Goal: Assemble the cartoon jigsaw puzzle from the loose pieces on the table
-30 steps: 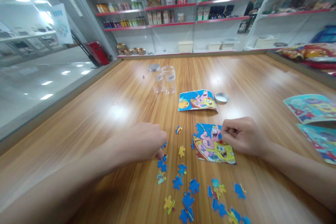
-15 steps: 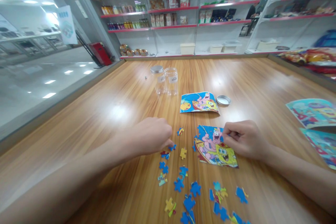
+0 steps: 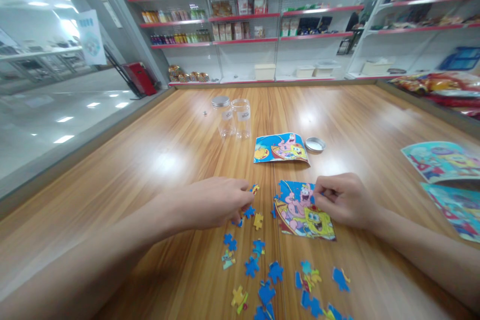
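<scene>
A partly joined jigsaw puzzle [image 3: 296, 212] with a pink and a yellow cartoon figure lies flat on the table. My right hand [image 3: 343, 200] is closed, its curled fingers at the puzzle's upper right edge; whatever they may hold is hidden. Over the loose pieces left of the puzzle, my left hand [image 3: 219, 202] reaches out, fingers partly stretched and thumb apart. By its fingertips lie a blue piece [image 3: 249, 212] and a red-and-yellow piece [image 3: 255, 189]. A yellow piece [image 3: 258, 221] sits just right of these. Several blue pieces [image 3: 276, 271] are scattered nearer me.
Behind the puzzle lies a curled picture sheet [image 3: 281, 148] beside a round metal lid [image 3: 315, 144]. Two clear jars, a lidded jar [image 3: 226, 122] and an open jar [image 3: 243, 122], stand farther back. More picture sheets [image 3: 446, 160] lie at the right. Shelves [image 3: 243, 40] rise beyond the table.
My left hand has shifted slightly right, its fingers now stretched farther toward the red-and-yellow piece; the blue piece beneath them shows more fully. My right hand stays at the puzzle's edge.
</scene>
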`<state>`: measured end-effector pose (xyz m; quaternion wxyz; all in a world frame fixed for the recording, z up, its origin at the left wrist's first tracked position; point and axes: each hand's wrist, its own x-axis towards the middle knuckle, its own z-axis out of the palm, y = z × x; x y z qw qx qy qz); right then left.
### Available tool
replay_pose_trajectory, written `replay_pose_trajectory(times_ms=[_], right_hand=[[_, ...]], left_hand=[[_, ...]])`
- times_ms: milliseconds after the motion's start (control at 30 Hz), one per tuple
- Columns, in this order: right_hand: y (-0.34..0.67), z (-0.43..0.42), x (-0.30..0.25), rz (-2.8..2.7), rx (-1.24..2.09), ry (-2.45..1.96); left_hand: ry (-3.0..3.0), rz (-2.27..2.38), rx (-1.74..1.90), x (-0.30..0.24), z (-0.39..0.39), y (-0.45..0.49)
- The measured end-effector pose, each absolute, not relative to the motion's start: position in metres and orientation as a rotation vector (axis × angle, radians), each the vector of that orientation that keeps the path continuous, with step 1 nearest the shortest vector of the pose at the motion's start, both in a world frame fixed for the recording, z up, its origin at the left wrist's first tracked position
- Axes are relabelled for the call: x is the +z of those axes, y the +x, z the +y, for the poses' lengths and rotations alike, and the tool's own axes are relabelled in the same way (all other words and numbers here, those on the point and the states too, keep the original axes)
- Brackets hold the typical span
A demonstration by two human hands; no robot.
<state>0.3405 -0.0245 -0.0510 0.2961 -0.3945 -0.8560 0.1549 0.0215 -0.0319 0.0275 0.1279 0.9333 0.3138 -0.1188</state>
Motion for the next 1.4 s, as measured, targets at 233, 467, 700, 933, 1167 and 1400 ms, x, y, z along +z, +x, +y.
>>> replay_pose_trajectory(times_ms=[233,467,700,933,1167,1400], right_hand=[[0.34,-0.0243,-0.051,-2.276,0.425,-1.058],[0.3404,-0.024,-0.052,-2.28,0.415,-1.065],[0.3411,-0.025,-0.0517,-2.285,0.417,-1.061],[0.3403,-0.0241,-0.0521,-2.286,0.423,-1.068],[0.3402,-0.0246,-0.0514,-2.287,0.419,-1.066],[0.3407,-0.0243,-0.0514,-2.285,0.42,-1.06]], left_hand=[[2.77,0.825,-0.347,0.0263,-0.0329,0.0218],[2.748,0.844,-0.351,0.0267,-0.0313,0.0234],[2.723,0.838,-0.337,0.0284,-0.0323,0.0234],[2.699,0.846,-0.371,0.0277,-0.0321,0.0246],[2.706,0.861,-0.407,0.0336,-0.0366,0.0284],[2.72,0.849,-0.397,0.0309,-0.0365,0.028]])
